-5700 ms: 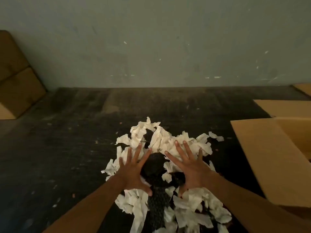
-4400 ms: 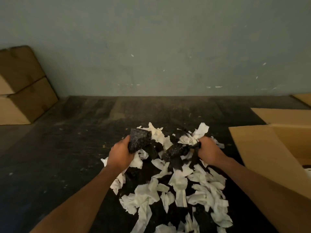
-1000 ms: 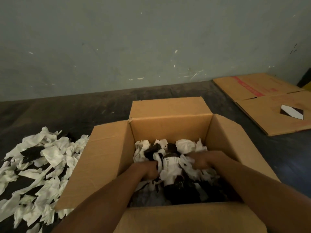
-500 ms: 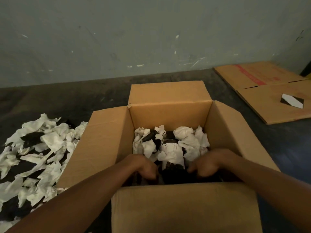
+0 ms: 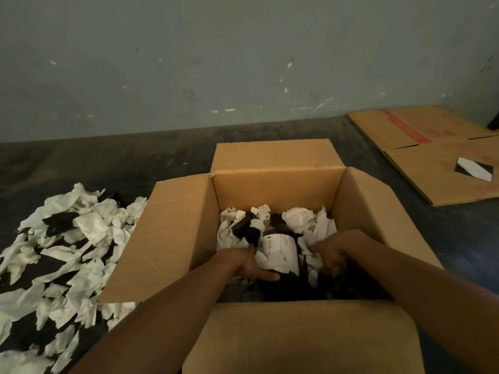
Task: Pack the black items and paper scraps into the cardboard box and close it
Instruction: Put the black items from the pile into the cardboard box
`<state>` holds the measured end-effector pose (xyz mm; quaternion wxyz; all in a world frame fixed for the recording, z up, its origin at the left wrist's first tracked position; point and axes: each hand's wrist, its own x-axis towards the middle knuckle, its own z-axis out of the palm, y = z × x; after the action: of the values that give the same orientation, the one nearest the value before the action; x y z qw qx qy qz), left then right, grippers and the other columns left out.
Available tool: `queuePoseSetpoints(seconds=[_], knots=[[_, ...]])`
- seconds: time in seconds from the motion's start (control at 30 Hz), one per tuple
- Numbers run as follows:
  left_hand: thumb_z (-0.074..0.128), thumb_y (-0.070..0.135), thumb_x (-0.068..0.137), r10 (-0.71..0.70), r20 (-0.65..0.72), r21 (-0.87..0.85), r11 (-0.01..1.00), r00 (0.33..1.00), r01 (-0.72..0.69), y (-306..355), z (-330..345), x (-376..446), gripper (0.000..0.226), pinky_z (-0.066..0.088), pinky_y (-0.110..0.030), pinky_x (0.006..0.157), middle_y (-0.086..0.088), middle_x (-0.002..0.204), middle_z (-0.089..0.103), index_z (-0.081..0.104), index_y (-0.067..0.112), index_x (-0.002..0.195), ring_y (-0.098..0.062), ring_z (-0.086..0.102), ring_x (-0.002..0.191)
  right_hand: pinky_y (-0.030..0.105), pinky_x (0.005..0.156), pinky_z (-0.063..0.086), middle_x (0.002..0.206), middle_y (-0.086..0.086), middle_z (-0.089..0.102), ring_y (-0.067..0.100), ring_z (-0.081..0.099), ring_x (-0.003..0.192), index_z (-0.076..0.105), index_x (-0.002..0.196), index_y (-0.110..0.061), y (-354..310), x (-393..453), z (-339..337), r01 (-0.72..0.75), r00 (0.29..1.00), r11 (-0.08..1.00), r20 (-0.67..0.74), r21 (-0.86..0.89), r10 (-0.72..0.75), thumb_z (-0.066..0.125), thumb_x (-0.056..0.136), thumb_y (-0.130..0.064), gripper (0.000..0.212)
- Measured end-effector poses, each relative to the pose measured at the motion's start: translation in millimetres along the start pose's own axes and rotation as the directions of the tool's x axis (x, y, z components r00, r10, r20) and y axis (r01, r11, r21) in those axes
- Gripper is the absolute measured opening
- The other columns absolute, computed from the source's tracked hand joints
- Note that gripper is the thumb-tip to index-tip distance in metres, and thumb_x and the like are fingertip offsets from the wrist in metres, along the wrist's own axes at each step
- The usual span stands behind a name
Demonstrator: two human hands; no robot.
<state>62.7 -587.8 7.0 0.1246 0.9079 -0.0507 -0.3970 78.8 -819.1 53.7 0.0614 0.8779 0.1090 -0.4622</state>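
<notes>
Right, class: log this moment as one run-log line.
stage: packing | box: open, partly filled | left hand: on labelled dark item | right hand: among contents | scraps on floor: remaining

A dark labelled bottle is being held by both hands inside the open brown cardboard box among white paper scraps.

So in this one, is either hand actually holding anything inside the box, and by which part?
The left hand cups the lower end of the white-labelled dark bottle. The right hand is buried in scraps; its hold cannot be told.
</notes>
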Motion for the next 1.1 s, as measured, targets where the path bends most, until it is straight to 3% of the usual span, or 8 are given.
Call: queuePoseSetpoints(seconds=[0.17, 0.27, 0.4, 0.5, 0.6, 0.8, 0.97, 1.1], knots=[[0.069, 0.068, 0.072, 0.068, -0.010, 0.072, 0.995, 0.998, -0.067, -10.1, -5.1, -5.2, 0.117, 0.020, -0.044, 0.120, -0.001, 0.164, 0.013, 0.000, 0.024, 0.156, -0.026, 0.017, 0.149, 0.039, 0.102, 0.046, 0.156, 0.001, 0.030, 0.024, 0.047, 0.130, 0.016, 0.152, -0.028, 10.1, 1.5, -4.3, 0.041, 0.991, 0.997, -0.130, 0.072, -0.032, 0.075, 0.074, -0.039, 0.099], [0.061, 0.050, 0.089, 0.092, -0.001, 0.165, 0.982, 0.996, -0.090, -11.3, 8.1, -8.5, 0.080, 0.029, -0.044, 0.115, -0.007, 0.156, 0.032, 0.021, 0.022, 0.152, -0.030, 0.035, 0.140, 0.040, 0.107, 0.040, 0.152, 0.004, 0.038, 0.025, 0.043, 0.133, 0.031, 0.148, -0.021, 4.9, 5.5, 17.7, 0.000, 0.999, 0.997, -0.035, -0.081, -0.003, 0.064, 0.085, -0.038, 0.073], [0.060, 0.043, 0.092, 0.041, -0.015, 0.174, 0.984, 0.999, -0.037, -2.8, 3.3, -20.6, 0.074, 0.031, -0.042, 0.113, -0.010, 0.155, 0.035, 0.024, 0.017, 0.151, -0.031, 0.037, 0.138, 0.039, 0.106, 0.040, 0.150, 0.007, 0.040, 0.025, 0.044, 0.132, 0.036, 0.146, -0.017, 1.8, 1.8, 24.3, 0.010, 0.999, 0.999, -0.050, -0.047, -0.012, 0.050, 0.094, -0.031, 0.055], [0.052, 0.039, 0.095, -0.038, -0.062, 0.114, 0.992, 0.997, 0.045, -1.5, -10.4, -32.1, 0.058, 0.037, -0.040, 0.107, -0.012, 0.152, 0.038, 0.037, 0.014, 0.146, -0.031, 0.042, 0.133, 0.034, 0.099, 0.046, 0.149, 0.008, 0.040, 0.024, 0.050, 0.125, 0.037, 0.144, -0.019, 4.1, -8.3, 2.6, 0.046, 0.983, 0.991, -0.184, 0.124, -0.022, 0.051, 0.092, -0.027, 0.055], [0.042, 0.028, 0.100, 0.008, -0.192, 0.043, 0.999, 0.981, 0.001, -1.3, -28.5, -47.9, 0.044, 0.040, -0.036, 0.098, -0.012, 0.145, 0.045, 0.045, 0.015, 0.142, -0.029, 0.047, 0.127, 0.032, 0.106, 0.037, 0.153, 0.009, 0.034, 0.026, 0.042, 0.133, 0.034, 0.147, -0.016, 3.7, -22.4, -17.4, 0.065, 0.938, 0.983, -0.346, 0.170, -0.002, 0.048, 0.096, -0.031, 0.054], [0.040, 0.035, 0.100, 0.128, -0.664, 0.075, 0.992, 0.737, -0.105, -3.3, -67.4, -103.9, 0.044, 0.049, -0.041, 0.093, -0.007, 0.135, 0.055, 0.041, 0.026, 0.143, -0.028, 0.055, 0.116, 0.047, 0.113, 0.031, 0.157, 0.011, 0.027, 0.035, 0.032, 0.139, 0.021, 0.151, -0.021, -31.7, -54.0, -40.8, 0.132, 0.762, 0.963, -0.646, 0.236, 0.054, 0.039, 0.096, -0.051, 0.065], [0.039, 0.033, 0.100, 0.198, -0.781, 0.126, 0.979, 0.592, -0.162, -29.2, -79.2, -151.6, 0.049, 0.041, -0.041, 0.104, -0.005, 0.152, 0.039, 0.032, 0.024, 0.148, -0.027, 0.047, 0.130, 0.054, 0.116, 0.021, 0.162, 0.009, 0.010, 0.035, 0.014, 0.146, 0.014, 0.152, -0.030, -91.0, -86.1, -39.3, 0.171, 0.658, 0.958, -0.750, 0.231, 0.063, 0.033, 0.097, -0.055, 0.064], [0.042, 0.034, 0.100, 0.175, -0.796, 0.115, 0.984, 0.580, -0.138, -82.4, -68.9, -189.1, 0.054, 0.033, -0.043, 0.112, -0.006, 0.159, 0.027, 0.027, 0.024, 0.151, -0.028, 0.035, 0.140, 0.055, 0.116, 0.020, 0.162, 0.007, 0.008, 0.034, 0.011, 0.147, 0.012, 0.152, -0.032, -146.5, -102.3, -32.5, 0.199, 0.641, 0.950, -0.765, 0.241, 0.060, 0.032, 0.096, -0.057, 0.065]])
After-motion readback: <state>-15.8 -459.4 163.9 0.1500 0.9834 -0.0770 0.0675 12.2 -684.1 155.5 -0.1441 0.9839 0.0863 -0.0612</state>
